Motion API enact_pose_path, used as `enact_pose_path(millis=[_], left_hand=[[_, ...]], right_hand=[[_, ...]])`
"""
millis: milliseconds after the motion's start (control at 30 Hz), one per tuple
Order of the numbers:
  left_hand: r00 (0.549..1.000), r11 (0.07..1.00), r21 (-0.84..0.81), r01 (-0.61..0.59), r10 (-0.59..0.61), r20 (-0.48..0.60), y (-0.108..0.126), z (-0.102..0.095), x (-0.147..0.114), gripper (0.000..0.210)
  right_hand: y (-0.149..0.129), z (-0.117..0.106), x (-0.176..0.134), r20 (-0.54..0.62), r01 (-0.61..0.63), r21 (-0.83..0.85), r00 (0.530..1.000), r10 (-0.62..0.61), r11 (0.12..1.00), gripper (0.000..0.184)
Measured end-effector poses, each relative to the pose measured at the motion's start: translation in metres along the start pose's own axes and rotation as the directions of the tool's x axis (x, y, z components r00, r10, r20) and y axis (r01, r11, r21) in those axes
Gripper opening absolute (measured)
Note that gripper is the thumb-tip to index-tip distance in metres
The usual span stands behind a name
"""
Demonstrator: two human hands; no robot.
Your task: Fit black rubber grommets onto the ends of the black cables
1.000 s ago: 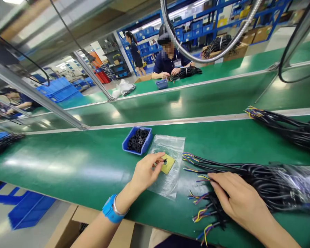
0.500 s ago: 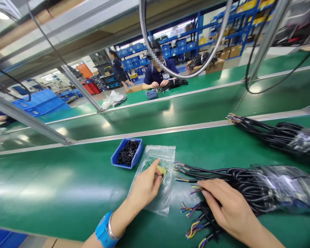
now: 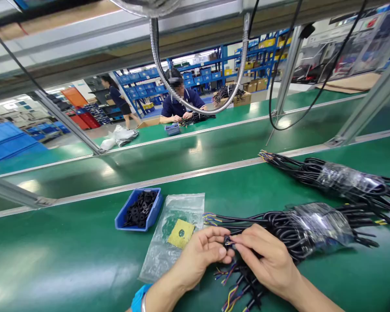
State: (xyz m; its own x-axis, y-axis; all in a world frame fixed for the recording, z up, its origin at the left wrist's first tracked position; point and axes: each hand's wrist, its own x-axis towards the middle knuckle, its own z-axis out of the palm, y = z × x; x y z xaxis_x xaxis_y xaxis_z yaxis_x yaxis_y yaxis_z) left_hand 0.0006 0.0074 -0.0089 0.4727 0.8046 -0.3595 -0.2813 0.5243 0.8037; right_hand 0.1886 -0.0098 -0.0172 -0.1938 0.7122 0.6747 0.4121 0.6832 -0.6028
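My left hand (image 3: 211, 251) is closed on a small black plastic part (image 3: 228, 241), gripped between thumb and fingers. Against it, my right hand (image 3: 263, 255) pinches the end of a black cable, whose thin coloured wires (image 3: 230, 243) meet the black part. Whether they pass through it I cannot tell. A bundle of black cables (image 3: 279, 225), wrapped in clear film, lies behind my right hand. Below the hands, several cable ends (image 3: 234, 294) with bare coloured wires fan out beside black parts. Left of them, a yellow square piece (image 3: 175, 236) with a round hole rests on a clear plastic bag (image 3: 156, 264).
A blue bin (image 3: 121, 221) of small black parts stands left of the bag on the green table (image 3: 68, 255). Another wrapped cable bundle (image 3: 347, 177) lies at the back right. Across the bench a person (image 3: 182, 102) handles cables. A metal hose (image 3: 237, 86) hangs overhead.
My left hand has moved right from the yellow piece, leaving it uncovered on the bag, and now holds the black part at the right hand's fingertips. The view has turned slightly right.
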Motion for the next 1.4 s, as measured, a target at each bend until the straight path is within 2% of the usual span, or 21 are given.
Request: enact_pose_path(millis=[233, 433, 600, 700, 833, 900, 1000, 1200, 1400], left_hand=[[0.999, 0.999, -0.034, -0.031, 0.032, 0.02, -0.001, -0.005, -0.005, 0.04], [0.999, 0.999, -0.02, -0.044, 0.045, 0.025, -0.005, -0.009, -0.006, 0.038], [0.997, 0.997, -0.02, -0.07, 0.07, -0.023, -0.008, -0.007, -0.005, 0.036], [0.998, 0.999, 0.023, -0.032, 0.033, -0.059, -0.009, -0.004, -0.003, 0.038], [0.991, 0.994, 0.105, -0.032, 0.045, -0.126, -0.011, -0.001, -0.001, 0.041], [0.982, 0.992, 0.114, -0.058, 0.077, -0.17, -0.013, -0.002, 0.0, 0.045], [0.975, 0.991, 0.112, -0.07, 0.092, -0.203, -0.016, -0.001, 0.003, 0.041], [0.974, 0.989, 0.143, -0.047, 0.077, -0.213, -0.022, 0.015, 0.013, 0.036], [0.959, 0.994, 0.113, -0.014, 0.045, -0.279, -0.022, 0.027, 0.016, 0.044]], right_hand=[[-0.002, 0.001, -0.001, 0.03, -0.041, -0.044, 0.999, 0.042, 0.998, 0.02], [-0.002, 0.0, -0.001, 0.066, -0.004, -0.098, 0.998, 0.01, 0.995, 0.019], [-0.001, 0.0, -0.004, 0.106, 0.035, -0.141, 0.994, -0.02, 0.989, 0.019], [0.001, 0.001, -0.006, 0.147, 0.047, -0.157, 0.989, -0.024, 0.987, 0.017], [0.002, 0.003, -0.012, 0.218, 0.017, -0.192, 0.976, 0.026, 0.981, 0.023], [0.001, 0.002, -0.017, 0.208, -0.019, -0.308, 0.974, 0.087, 0.951, 0.031], [0.002, 0.003, -0.026, 0.149, -0.065, -0.456, 0.978, 0.149, 0.887, 0.027], [0.01, 0.006, -0.036, 0.108, -0.033, -0.519, 0.989, 0.104, 0.854, 0.028], [0.01, 0.006, -0.036, 0.12, -0.059, -0.577, 0.98, 0.156, 0.814, 0.021]])
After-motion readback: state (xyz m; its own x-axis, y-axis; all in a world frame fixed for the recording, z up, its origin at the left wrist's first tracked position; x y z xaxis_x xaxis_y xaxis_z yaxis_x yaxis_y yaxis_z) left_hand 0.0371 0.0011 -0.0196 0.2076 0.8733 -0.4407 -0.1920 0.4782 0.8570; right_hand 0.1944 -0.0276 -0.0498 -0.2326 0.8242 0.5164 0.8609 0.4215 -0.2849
